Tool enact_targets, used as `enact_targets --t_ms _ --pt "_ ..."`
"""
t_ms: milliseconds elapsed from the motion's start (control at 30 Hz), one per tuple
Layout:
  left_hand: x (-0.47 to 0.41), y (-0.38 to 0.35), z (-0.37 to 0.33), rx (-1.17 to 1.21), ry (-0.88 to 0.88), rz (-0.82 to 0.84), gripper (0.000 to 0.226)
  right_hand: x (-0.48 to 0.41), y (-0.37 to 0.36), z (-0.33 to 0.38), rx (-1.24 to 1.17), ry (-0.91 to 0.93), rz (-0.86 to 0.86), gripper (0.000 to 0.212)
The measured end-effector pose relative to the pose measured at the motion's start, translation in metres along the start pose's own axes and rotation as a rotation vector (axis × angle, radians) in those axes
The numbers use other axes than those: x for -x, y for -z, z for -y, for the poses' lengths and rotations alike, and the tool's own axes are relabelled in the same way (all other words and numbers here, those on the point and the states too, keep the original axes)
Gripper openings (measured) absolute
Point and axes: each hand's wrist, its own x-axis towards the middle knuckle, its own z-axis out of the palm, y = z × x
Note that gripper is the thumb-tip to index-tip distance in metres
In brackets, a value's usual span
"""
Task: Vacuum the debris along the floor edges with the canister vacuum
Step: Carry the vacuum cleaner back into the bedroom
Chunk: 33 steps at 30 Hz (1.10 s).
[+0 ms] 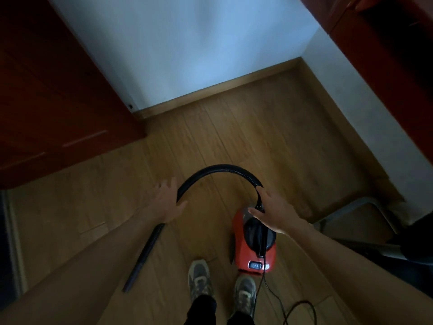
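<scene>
Wood-look plank floor [234, 137] runs up to a white wall [187, 55] and skirting board [222, 86] at 12, with a dark red cabinet [58, 102] at 10. The red canister vacuum [243, 252] sits at 5. Its black hose [222, 167] arches between the hands. The right hand [274, 214] touches it with straight fingers, and the left hand [167, 202] is spread over it, can't tell if it's gripping.
</scene>
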Motion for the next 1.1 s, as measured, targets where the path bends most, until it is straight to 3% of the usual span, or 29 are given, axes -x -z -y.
enact_targets --t_ms 300,500,867,1100 --pt "-0.001 -0.016 0.041 -0.076 -0.006 -0.005 0.073 0.002 -0.027 -0.011 -0.030 -0.065 0.020 0.073" --pt "-0.002 -0.043 0.027 -0.171 -0.039 0.018 0.056 -0.003 -0.052 -0.036 -0.004 -0.090 0.041 0.070" --pt "-0.036 -0.085 -0.015 -0.176 -0.062 0.095 0.078 -0.023 -0.085 -0.083 -0.069 -0.117 0.094 0.064" --pt "-0.055 -0.112 0.012 -0.188 -0.053 0.134 0.063 -0.032 -0.126 -0.093 -0.157 -0.208 0.131 0.061"
